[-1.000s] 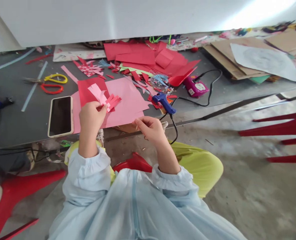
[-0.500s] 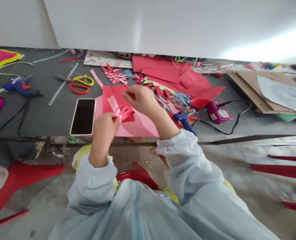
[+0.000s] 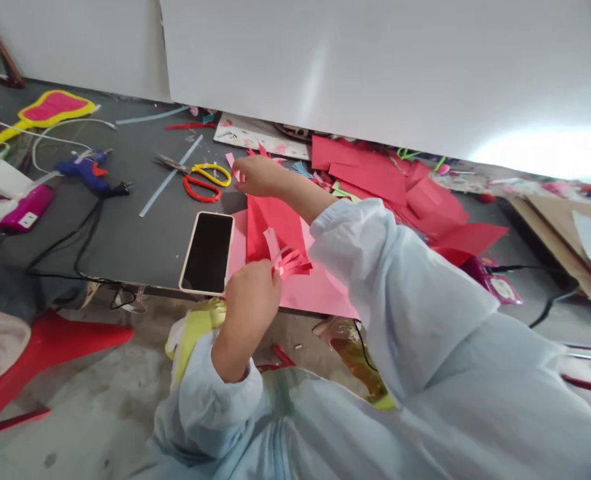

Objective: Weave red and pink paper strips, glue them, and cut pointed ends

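Since the earlier frame, the right hand (image 3: 265, 179) has shifted left and farther out, from above the red sheet to its far edge, while the left hand (image 3: 252, 293) keeps its hold on the woven paper piece (image 3: 295, 264). This piece sits over the near part of the red sheet (image 3: 272, 223); contact with the sheet cannot be judged. Its red strips fan out to the right, a pale pink strip points away toward the far side, and the woven part is mostly hidden by the fingers. Left thumb and finger pinch it at the base of the strips, presumably so that the weave stays together while the loose ends remain free. Right fingers are curled inward; whether they pinch anything cannot be told. A pink strip (image 3: 230, 160) shows just beside them. Beneath the red sheet lies a larger pink sheet (image 3: 320, 293), at the near table edge, probably for easy reach. Left of it rests a phone (image 3: 208, 253); farther out, open scissors (image 3: 208, 183) cross a pale blue strip (image 3: 170, 177).
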Demonstrator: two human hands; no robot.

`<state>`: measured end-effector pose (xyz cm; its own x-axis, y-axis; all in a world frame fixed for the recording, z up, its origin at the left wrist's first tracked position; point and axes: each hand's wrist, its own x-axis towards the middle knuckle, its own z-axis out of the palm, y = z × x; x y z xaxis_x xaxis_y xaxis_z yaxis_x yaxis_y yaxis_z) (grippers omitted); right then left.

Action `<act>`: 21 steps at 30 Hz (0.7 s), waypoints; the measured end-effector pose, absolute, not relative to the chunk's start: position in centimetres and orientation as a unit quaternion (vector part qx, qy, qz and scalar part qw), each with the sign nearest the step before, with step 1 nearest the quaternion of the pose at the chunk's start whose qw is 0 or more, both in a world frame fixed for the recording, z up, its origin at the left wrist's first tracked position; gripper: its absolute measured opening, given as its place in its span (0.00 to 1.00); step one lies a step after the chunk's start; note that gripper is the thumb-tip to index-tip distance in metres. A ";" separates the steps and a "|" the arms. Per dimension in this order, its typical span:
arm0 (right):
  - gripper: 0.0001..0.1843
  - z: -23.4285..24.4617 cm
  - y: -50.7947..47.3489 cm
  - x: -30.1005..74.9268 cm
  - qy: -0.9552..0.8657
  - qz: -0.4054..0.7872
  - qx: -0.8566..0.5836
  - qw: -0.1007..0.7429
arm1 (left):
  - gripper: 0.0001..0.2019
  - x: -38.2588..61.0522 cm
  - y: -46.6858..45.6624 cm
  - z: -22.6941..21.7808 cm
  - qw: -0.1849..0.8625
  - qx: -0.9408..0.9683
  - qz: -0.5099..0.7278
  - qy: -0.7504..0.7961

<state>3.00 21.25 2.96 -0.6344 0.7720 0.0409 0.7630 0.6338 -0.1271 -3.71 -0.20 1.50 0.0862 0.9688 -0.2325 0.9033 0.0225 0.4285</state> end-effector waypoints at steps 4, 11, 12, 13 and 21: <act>0.20 2.5 23.4 0.7 -0.900 0.053 -0.433 0.023 | 0.16 -4.1 -0.4 1.4 0.261 0.687 0.056 0.676; 0.22 1.1 25.5 -2.4 -0.902 0.052 -0.429 -0.004 | 0.16 -5.1 -0.5 0.9 0.295 0.681 0.055 0.668; 0.23 0.9 25.6 -2.8 -0.903 0.047 -0.427 -0.009 | 0.16 -5.2 -0.6 0.9 0.299 0.682 0.058 0.665; 0.24 0.8 25.6 -3.1 -0.904 0.042 -0.425 -0.014 | 0.16 -5.2 -0.6 0.9 0.302 0.682 0.060 0.663; 0.33 -0.3 26.4 -4.4 -0.897 0.025 -0.441 -0.018 | 0.15 -5.2 -0.6 0.7 0.322 0.678 0.068 0.657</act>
